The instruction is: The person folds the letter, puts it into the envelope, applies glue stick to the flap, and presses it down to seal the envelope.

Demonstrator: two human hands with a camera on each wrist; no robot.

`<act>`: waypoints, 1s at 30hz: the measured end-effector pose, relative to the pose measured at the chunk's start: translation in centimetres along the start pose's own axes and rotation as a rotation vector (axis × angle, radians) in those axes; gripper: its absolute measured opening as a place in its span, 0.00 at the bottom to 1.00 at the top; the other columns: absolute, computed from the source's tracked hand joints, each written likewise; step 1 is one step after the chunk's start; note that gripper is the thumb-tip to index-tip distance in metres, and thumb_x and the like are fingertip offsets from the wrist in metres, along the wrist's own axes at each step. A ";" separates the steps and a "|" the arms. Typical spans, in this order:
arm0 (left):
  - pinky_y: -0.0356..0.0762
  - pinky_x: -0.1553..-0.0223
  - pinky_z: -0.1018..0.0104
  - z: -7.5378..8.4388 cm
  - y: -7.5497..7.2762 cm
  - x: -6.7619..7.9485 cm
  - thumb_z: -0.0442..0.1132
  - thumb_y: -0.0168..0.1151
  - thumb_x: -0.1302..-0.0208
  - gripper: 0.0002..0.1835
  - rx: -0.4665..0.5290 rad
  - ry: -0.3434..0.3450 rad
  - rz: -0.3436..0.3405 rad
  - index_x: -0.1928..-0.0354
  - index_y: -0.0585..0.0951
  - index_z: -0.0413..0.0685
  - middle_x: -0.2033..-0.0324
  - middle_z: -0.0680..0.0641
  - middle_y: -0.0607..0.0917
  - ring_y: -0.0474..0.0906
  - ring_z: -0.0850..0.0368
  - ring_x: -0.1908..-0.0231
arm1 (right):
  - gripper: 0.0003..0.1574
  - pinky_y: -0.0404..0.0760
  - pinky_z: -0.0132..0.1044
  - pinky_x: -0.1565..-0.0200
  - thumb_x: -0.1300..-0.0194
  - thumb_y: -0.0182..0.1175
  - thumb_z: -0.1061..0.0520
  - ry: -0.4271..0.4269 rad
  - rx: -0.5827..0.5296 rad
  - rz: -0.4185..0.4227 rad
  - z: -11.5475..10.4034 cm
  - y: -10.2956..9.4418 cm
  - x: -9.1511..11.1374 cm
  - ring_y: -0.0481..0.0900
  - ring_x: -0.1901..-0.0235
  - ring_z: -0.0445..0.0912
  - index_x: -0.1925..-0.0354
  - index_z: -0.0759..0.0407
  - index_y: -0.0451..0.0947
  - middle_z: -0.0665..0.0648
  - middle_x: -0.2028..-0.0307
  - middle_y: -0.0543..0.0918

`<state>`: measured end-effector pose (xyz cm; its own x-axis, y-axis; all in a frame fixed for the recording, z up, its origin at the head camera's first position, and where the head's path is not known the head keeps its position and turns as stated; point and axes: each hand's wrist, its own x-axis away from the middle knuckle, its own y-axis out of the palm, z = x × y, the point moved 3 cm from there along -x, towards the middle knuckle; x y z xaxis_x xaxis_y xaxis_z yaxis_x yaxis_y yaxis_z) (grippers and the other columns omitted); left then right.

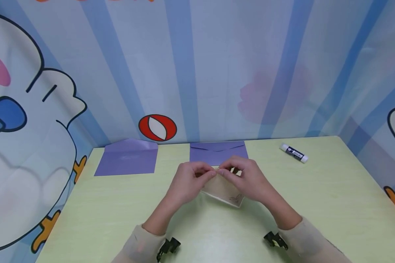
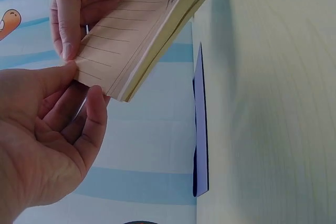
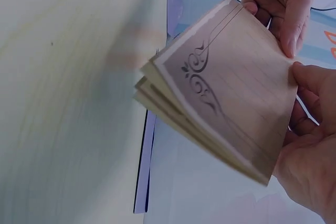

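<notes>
A folded sheet of cream letter paper (image 1: pixel 221 189), with printed lines and a dark scroll ornament, is held up over the table in front of the person. Its stacked layers show along the lower edge of the folded letter paper (image 3: pixel 231 85) in the right wrist view. My left hand (image 1: pixel 188 179) pinches the upper edge between thumb and fingers. Close beside it, my right hand (image 1: pixel 248 179) pinches the same edge, the two thumbs nearly meeting. Some fingers of both hands are hidden behind the paper.
Toward the back left lies a purple envelope (image 1: pixel 126 162) with its flap raised. Another purple envelope (image 1: pixel 217 154), flap folded down, lies behind the hands at the back edge. A glue stick (image 1: pixel 293 152) rests at the back right. A printed curtain (image 1: pixel 210 73) stands behind the table.
</notes>
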<state>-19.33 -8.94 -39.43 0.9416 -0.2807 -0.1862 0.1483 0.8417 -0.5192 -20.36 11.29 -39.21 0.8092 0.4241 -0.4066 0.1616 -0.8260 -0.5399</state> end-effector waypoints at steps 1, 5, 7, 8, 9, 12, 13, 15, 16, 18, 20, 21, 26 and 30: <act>0.85 0.64 0.63 -0.1 -0.1 0.0 0.42 0.70 0.26 0.04 0.012 -0.009 0.008 0.58 0.92 0.53 0.65 0.58 0.91 0.85 0.62 0.66 | 0.05 0.86 0.40 0.63 0.27 0.69 0.63 0.006 0.007 0.001 0.1 -0.1 0.0 0.82 0.65 0.42 0.58 0.54 0.90 0.46 0.63 0.86; 0.87 0.65 0.61 -0.4 -0.8 0.0 0.41 0.71 0.27 0.05 0.067 -0.047 0.044 0.56 0.92 0.51 0.64 0.55 0.91 0.86 0.59 0.66 | 0.04 0.85 0.40 0.64 0.28 0.69 0.63 0.031 0.036 0.011 0.6 -0.5 -0.1 0.82 0.65 0.42 0.59 0.55 0.90 0.47 0.64 0.87; 0.87 0.65 0.60 -0.6 -1.3 -0.2 0.40 0.71 0.28 0.05 0.094 -0.062 0.060 0.55 0.91 0.50 0.64 0.54 0.91 0.86 0.58 0.66 | 0.04 0.84 0.39 0.65 0.28 0.70 0.62 0.046 0.051 0.016 0.9 -0.7 -0.2 0.82 0.66 0.43 0.59 0.55 0.90 0.47 0.64 0.87; 0.88 0.65 0.59 -0.7 -1.5 -0.2 0.40 0.72 0.28 0.05 0.107 -0.069 0.070 0.55 0.91 0.50 0.64 0.54 0.91 0.86 0.57 0.66 | 0.03 0.84 0.40 0.65 0.28 0.70 0.62 0.054 0.055 0.020 1.1 -0.9 -0.2 0.81 0.66 0.43 0.59 0.55 0.90 0.47 0.64 0.87; 0.88 0.65 0.58 -0.9 -1.8 -0.3 0.39 0.72 0.28 0.05 0.121 -0.075 0.080 0.55 0.91 0.49 0.64 0.53 0.91 0.86 0.56 0.66 | 0.03 0.84 0.40 0.65 0.28 0.70 0.62 0.064 0.061 0.023 1.3 -1.0 -0.2 0.81 0.67 0.43 0.59 0.55 0.90 0.47 0.64 0.87; 0.89 0.65 0.54 -1.3 -2.5 -0.5 0.38 0.71 0.28 0.04 0.152 -0.098 0.114 0.56 0.91 0.49 0.64 0.52 0.91 0.85 0.53 0.67 | 0.04 0.83 0.40 0.65 0.28 0.69 0.62 0.093 0.074 0.034 1.8 -1.5 -0.2 0.81 0.67 0.44 0.58 0.55 0.90 0.47 0.64 0.87; 0.89 0.64 0.53 -1.4 -2.8 -0.5 0.38 0.71 0.28 0.04 0.161 -0.107 0.126 0.56 0.91 0.48 0.64 0.51 0.91 0.85 0.53 0.67 | 0.04 0.83 0.40 0.65 0.27 0.69 0.61 0.102 0.076 0.038 2.0 -1.6 -0.2 0.81 0.67 0.44 0.57 0.55 0.90 0.47 0.64 0.87; 0.89 0.64 0.52 -1.6 -3.2 -0.6 0.38 0.71 0.28 0.04 0.175 -0.123 0.148 0.56 0.91 0.48 0.64 0.50 0.90 0.85 0.51 0.68 | 0.04 0.82 0.39 0.65 0.27 0.69 0.61 0.120 0.073 0.046 2.3 -2.0 -0.1 0.81 0.66 0.45 0.57 0.55 0.90 0.47 0.63 0.87; 0.89 0.64 0.51 -1.7 -3.3 -0.6 0.38 0.71 0.27 0.04 0.183 -0.131 0.157 0.56 0.91 0.48 0.64 0.49 0.90 0.84 0.51 0.68 | 0.04 0.82 0.38 0.65 0.26 0.69 0.60 0.128 0.069 0.050 2.5 -2.1 -0.1 0.81 0.66 0.45 0.57 0.55 0.89 0.47 0.63 0.87; 0.89 0.65 0.53 -1.8 -3.5 -0.6 0.37 0.71 0.27 0.05 0.195 -0.146 0.174 0.55 0.91 0.47 0.65 0.49 0.90 0.84 0.50 0.68 | 0.04 0.81 0.38 0.66 0.26 0.68 0.60 0.144 0.061 0.055 2.8 -2.5 -0.1 0.81 0.66 0.46 0.56 0.55 0.89 0.48 0.63 0.88; 0.89 0.65 0.55 -1.9 -3.6 -0.7 0.37 0.70 0.27 0.05 0.209 -0.157 0.188 0.54 0.90 0.46 0.64 0.48 0.90 0.84 0.50 0.68 | 0.04 0.82 0.39 0.65 0.25 0.67 0.59 0.163 0.053 0.061 3.1 -2.8 -0.2 0.82 0.65 0.48 0.56 0.56 0.89 0.49 0.63 0.88; 0.89 0.66 0.56 -2.1 -3.6 -0.8 0.37 0.70 0.27 0.06 0.219 -0.165 0.195 0.54 0.90 0.45 0.64 0.47 0.90 0.84 0.50 0.68 | 0.05 0.82 0.39 0.64 0.24 0.67 0.58 0.175 0.047 0.064 3.3 -2.9 -0.2 0.83 0.64 0.48 0.55 0.56 0.89 0.50 0.62 0.88; 0.89 0.65 0.60 -2.9 -3.6 -1.1 0.39 0.68 0.25 0.07 0.342 -0.270 0.243 0.51 0.87 0.44 0.63 0.44 0.88 0.83 0.50 0.65 | 0.11 0.84 0.37 0.61 0.21 0.64 0.55 0.260 -0.030 0.117 4.3 -3.5 -0.2 0.85 0.61 0.50 0.52 0.62 0.87 0.59 0.60 0.89; 0.89 0.62 0.62 -3.6 -3.5 -1.3 0.38 0.65 0.23 0.09 0.543 -0.356 0.285 0.49 0.81 0.41 0.63 0.42 0.84 0.83 0.51 0.64 | 0.21 0.86 0.37 0.58 0.19 0.61 0.51 0.364 -0.236 0.152 4.8 -3.3 -0.3 0.86 0.58 0.52 0.42 0.68 0.81 0.67 0.55 0.87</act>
<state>-22.14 -13.17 -40.33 0.9941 0.0741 0.0789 -0.0756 0.9970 0.0158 -23.81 15.71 -40.81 0.9727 0.1682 -0.1597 0.1158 -0.9487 -0.2942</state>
